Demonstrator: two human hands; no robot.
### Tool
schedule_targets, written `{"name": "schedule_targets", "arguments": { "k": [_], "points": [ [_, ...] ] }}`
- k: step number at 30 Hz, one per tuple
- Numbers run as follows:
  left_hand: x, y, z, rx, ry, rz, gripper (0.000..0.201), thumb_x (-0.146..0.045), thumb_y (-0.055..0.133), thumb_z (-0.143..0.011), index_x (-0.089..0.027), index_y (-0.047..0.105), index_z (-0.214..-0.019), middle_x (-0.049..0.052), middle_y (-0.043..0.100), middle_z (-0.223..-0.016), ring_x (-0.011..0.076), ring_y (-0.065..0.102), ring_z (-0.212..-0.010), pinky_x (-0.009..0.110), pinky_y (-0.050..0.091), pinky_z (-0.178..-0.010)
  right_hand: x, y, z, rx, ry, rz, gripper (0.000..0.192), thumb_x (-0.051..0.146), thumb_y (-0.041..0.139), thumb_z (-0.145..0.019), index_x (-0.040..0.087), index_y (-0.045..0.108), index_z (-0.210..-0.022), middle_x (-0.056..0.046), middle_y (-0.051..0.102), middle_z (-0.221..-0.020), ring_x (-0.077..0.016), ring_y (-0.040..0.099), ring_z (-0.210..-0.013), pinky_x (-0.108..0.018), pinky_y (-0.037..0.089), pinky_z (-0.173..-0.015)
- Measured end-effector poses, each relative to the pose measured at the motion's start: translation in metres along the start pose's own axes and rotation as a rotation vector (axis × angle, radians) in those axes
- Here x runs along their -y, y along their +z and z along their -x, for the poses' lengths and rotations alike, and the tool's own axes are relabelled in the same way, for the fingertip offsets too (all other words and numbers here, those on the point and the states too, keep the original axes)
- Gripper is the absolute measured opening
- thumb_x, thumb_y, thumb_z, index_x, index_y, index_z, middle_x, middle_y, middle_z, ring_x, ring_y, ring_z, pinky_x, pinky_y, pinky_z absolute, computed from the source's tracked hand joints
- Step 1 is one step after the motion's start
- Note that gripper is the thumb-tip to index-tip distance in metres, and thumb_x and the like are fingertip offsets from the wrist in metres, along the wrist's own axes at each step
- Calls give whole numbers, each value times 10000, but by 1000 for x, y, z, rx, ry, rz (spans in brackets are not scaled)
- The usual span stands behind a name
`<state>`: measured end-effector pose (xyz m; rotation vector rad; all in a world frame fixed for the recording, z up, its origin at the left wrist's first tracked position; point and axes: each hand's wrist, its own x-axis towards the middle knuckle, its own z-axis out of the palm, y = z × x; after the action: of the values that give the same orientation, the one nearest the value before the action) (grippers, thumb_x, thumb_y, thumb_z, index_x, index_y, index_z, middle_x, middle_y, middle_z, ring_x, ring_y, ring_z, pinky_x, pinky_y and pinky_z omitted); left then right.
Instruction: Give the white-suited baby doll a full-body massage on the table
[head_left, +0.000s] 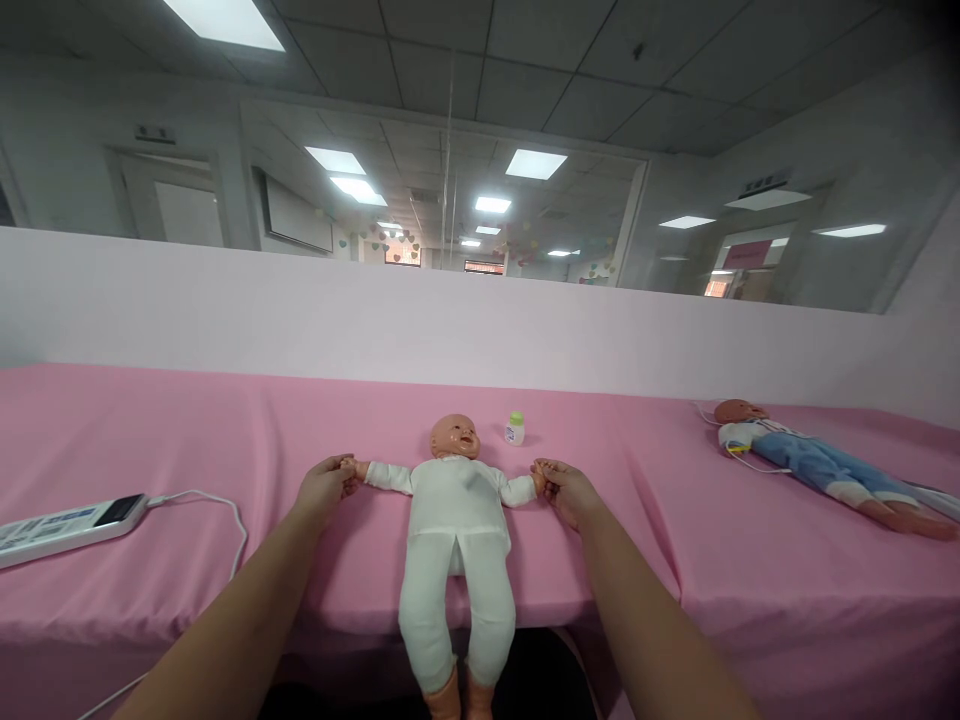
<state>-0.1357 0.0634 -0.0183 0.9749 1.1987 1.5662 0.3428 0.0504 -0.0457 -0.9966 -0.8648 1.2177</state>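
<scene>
A baby doll (459,500) in a white top and white trousers lies on its back on the pink sheet (315,590). Its head points to the wall and its bare feet hang past the front edge of the table. My left hand (326,485) is closed on the doll's small hand at the left, and that arm is stretched out sideways. On the other side, my right hand (566,490) pinches the doll's other hand, with that arm spread out too. Just beyond the doll's right-side arm stands a small bottle (514,430) with a green cap.
At the far right lies a second doll (810,460) in blue trousers with a white tube or cord on it. A white device (75,528) with a dark screen and a cable (217,497) rests at the left. A low white wall (375,315) with windows runs behind.
</scene>
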Motion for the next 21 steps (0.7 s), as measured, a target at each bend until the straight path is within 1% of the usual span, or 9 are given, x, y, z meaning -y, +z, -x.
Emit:
{"name": "schedule_targets", "arguments": {
  "k": [2, 4, 7, 9, 11, 15, 18, 21],
  "points": [
    [0, 0, 1, 19, 17, -3, 527, -232, 830, -568, -130, 692, -1067, 25, 672, -787, 140, 606, -623, 305, 524, -634, 3, 2, 4, 32, -8, -5, 375, 326, 940, -625, 191, 787, -940, -90, 769, -964, -187, 656, -764, -270, 479, -590],
    [0, 1, 2, 34, 35, -2, 497, -252, 845, -565, -135, 692, -1023, -4, 636, -742, 119, 569, -594, 282, 495, -604, 4, 4, 7, 50, -8, 1, 386, 340, 959, -618, 185, 773, -919, -66, 745, -868, -166, 630, -711, -264, 460, -578],
    [1, 1, 3, 32, 51, -19, 418, -305, 869, -581, -148, 686, -922, -27, 595, -698, 100, 524, -563, 262, 463, -569, 3, 6, 8, 57, -4, 18, 391, 365, 977, -602, 182, 720, -833, 2, 652, -686, -112, 525, -574, -246, 375, -513],
    [1, 1, 2, 24, 57, -37, 381, -352, 875, -607, -157, 676, -868, -23, 591, -681, 104, 516, -552, 263, 452, -548, 3, 7, 8, 42, -3, 24, 408, 392, 979, -595, 190, 664, -757, 33, 592, -619, -93, 461, -525, -241, 322, -483],
    [3, 0, 1, 25, 60, -44, 369, -392, 875, -634, -164, 665, -834, -16, 592, -669, 110, 512, -546, 265, 446, -535, 3, 7, 8, 20, 0, 36, 428, 438, 968, -613, 195, 634, -722, 41, 570, -603, -89, 434, -513, -241, 302, -474],
    [5, -2, -3, 42, 48, -39, 394, -443, 872, -658, -164, 664, -844, -12, 602, -680, 115, 525, -568, 272, 472, -565, 5, 7, 8, -7, 6, 65, 411, 523, 910, -693, 182, 690, -757, 9, 618, -652, -102, 457, -534, -253, 323, -482],
    [5, -2, -4, 39, 40, -33, 401, -427, 864, -650, -153, 677, -874, -7, 613, -692, 117, 533, -573, 279, 485, -583, 4, 6, 6, -19, 9, 61, 377, 509, 884, -723, 173, 724, -780, -11, 637, -666, -114, 466, -541, -263, 349, -489],
    [3, 0, -2, 6, 24, -26, 436, -362, 855, -607, -144, 693, -947, 4, 647, -718, 130, 571, -587, 295, 510, -609, 1, 6, 3, -27, 14, 59, 320, 464, 848, -753, 166, 739, -797, -19, 635, -660, -117, 463, -533, -269, 374, -497]
  ]
}}
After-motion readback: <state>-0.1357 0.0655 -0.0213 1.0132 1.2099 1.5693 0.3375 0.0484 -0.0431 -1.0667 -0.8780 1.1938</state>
